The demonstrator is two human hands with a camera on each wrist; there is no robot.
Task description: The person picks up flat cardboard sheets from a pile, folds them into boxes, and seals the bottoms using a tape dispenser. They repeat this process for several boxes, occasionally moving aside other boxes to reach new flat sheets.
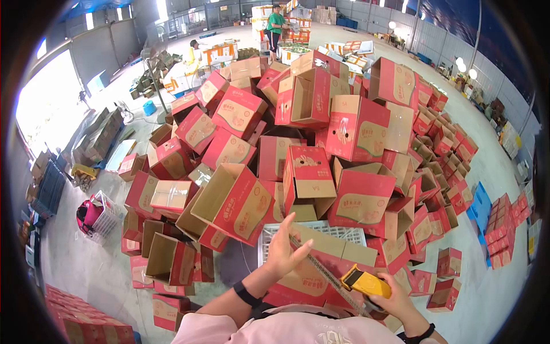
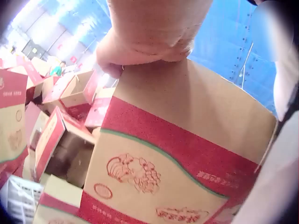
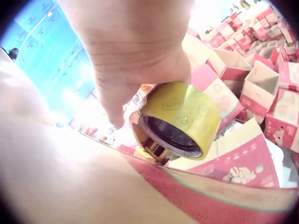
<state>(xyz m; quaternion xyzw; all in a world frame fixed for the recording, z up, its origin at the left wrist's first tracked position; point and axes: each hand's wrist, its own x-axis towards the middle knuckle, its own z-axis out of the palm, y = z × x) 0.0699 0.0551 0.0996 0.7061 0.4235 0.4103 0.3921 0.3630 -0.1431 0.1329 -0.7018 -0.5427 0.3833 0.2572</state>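
A yellow tape dispenser (image 1: 366, 282) is gripped in my right hand (image 1: 397, 299), and the right wrist view shows the round yellow tape roll (image 3: 182, 119) below the palm. My left hand (image 1: 281, 249) lies at the top of a red and tan carton (image 2: 154, 158), fingers and thumb spread apart in the head view. A narrow dark strip (image 1: 329, 275) runs from beside the left thumb down toward the dispenser. In the left wrist view the palm is against the carton's upper edge, with most of the fingers hidden.
A big heap of red and tan cartons (image 1: 240, 112), many with open tops, rises in front. A white plastic crate (image 1: 349, 235) stands behind the near carton. A basket with a pink item (image 1: 91, 217) is on the left floor. A person in green (image 1: 275, 26) stands far back.
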